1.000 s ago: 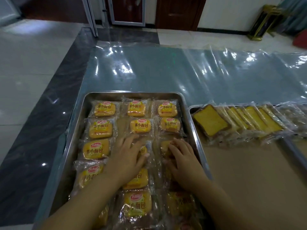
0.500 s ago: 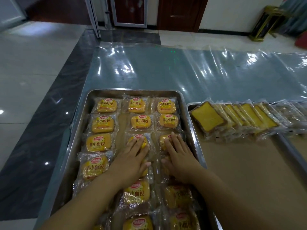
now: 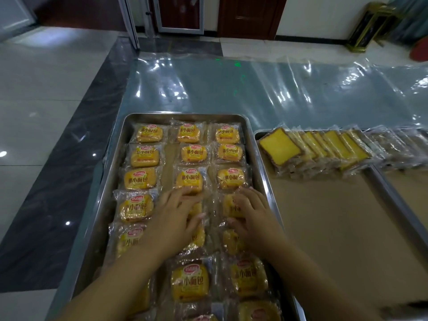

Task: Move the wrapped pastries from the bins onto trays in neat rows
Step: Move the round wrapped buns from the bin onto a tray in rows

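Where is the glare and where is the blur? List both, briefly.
Head view: glare streaks across the plastic sheet, and light spots on the dark floor; head view: the left hand and right hand are slightly soft; head view: the nearest pastries sit dim.

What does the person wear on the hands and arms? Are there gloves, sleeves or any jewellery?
Nothing worn shows in the head view. The left hand and the right hand have no gloves, and no ring is visible. The left forearm and the right forearm are bare down to the picture's edge: no sleeve, watch or bracelet.
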Motion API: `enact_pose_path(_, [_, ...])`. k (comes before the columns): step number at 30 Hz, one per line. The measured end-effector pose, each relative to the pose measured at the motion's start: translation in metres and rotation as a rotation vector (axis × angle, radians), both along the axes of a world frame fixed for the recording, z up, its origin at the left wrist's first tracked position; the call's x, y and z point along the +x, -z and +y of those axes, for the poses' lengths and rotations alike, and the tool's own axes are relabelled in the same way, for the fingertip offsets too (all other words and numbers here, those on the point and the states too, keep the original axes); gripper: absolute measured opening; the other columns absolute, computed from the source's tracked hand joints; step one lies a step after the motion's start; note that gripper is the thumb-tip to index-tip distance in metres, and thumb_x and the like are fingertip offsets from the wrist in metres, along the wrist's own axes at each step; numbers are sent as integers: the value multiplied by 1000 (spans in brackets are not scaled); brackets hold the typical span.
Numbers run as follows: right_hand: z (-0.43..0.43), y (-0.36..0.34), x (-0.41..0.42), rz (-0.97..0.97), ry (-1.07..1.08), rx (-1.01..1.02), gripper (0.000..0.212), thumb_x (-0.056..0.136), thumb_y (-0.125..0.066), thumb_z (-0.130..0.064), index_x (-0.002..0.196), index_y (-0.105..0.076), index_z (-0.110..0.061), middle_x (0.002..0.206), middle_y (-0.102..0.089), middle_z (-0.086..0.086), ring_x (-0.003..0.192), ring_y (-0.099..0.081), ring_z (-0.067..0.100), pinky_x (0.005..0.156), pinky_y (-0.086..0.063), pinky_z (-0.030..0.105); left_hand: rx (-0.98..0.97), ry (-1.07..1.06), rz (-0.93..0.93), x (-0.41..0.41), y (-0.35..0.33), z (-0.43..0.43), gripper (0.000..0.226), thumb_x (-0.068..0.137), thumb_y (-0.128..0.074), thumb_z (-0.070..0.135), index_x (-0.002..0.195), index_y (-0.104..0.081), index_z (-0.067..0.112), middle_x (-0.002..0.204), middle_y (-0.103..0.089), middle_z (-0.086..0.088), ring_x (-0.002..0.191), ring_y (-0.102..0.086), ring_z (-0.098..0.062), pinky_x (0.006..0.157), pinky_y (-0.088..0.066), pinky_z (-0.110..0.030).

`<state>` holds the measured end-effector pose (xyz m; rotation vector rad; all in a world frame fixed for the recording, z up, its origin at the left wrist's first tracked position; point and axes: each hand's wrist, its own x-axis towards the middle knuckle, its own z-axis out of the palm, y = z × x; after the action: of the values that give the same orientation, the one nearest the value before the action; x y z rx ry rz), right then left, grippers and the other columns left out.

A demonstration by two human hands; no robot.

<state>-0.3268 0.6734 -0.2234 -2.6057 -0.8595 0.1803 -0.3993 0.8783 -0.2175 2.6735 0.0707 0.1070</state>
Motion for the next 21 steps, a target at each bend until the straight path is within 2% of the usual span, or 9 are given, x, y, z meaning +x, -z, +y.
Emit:
enact_pose_path(3, [-7, 7, -21, 72, -58, -107, 61, 94, -43, -46, 147, -19, -28, 158, -4, -4, 144, 8, 17, 114, -7, 35, 55, -8, 75, -23, 4, -8, 48, 89, -39, 56, 132, -44, 33, 145, -30, 6, 134, -15, -15, 109, -23, -37])
enact_pose_path(5, [-8, 14, -29, 156, -56, -208, 62, 98, -31, -46, 150, -2, -29, 157, 14, -5, 141, 23, 16, 115, 3, 35, 122, -11, 165, -35, 11, -15, 59, 90, -30, 60, 143, -28, 33, 154, -14, 5, 140, -4, -17, 113, -15, -38])
enact_pose_path(7, [-5, 19, -34, 202, -40, -286, 61, 100, -24, -43, 149, 8, -25, 154, 27, -2, 133, 35, 16, 111, 13, 35, 156, -3, 253, -42, 20, -22, 68, 91, -22, 62, 149, -6, 29, 157, 10, 2, 142, 14, -18, 114, -2, -38])
enact_pose_path(9, [-1, 23, -40, 217, -11, -306, 61, 101, -22, -41, 148, 13, -23, 152, 32, 0, 131, 38, 18, 109, 16, 36, 163, 17, 315, -45, 28, -26, 72, 91, -17, 62, 144, 16, 27, 151, 29, 1, 136, 31, -18, 111, 12, -37])
enact_pose_path(11, [-1, 25, -45, 226, 0, -307, 62, 101, -21, -41, 147, 16, -23, 150, 35, 1, 131, 39, 19, 110, 16, 38, 152, 35, 355, -45, 32, -26, 71, 91, -15, 62, 136, 27, 28, 145, 40, 2, 130, 41, -17, 107, 20, -35])
enact_pose_path(15, [-3, 25, -38, 220, -38, -315, 64, 100, -22, -42, 146, 17, -21, 146, 39, 1, 129, 41, 20, 109, 17, 38, 151, 76, 401, -39, 37, -25, 73, 92, -16, 61, 136, 32, 28, 139, 48, 4, 121, 50, -14, 103, 23, -32])
enact_pose_path(21, [-5, 27, -30, 224, -85, -275, 65, 99, -22, -43, 147, 17, -21, 147, 38, 0, 128, 42, 18, 107, 20, 35, 123, 76, 417, -37, 38, -25, 73, 92, -18, 60, 134, 33, 30, 141, 46, 4, 125, 47, -14, 102, 24, -31])
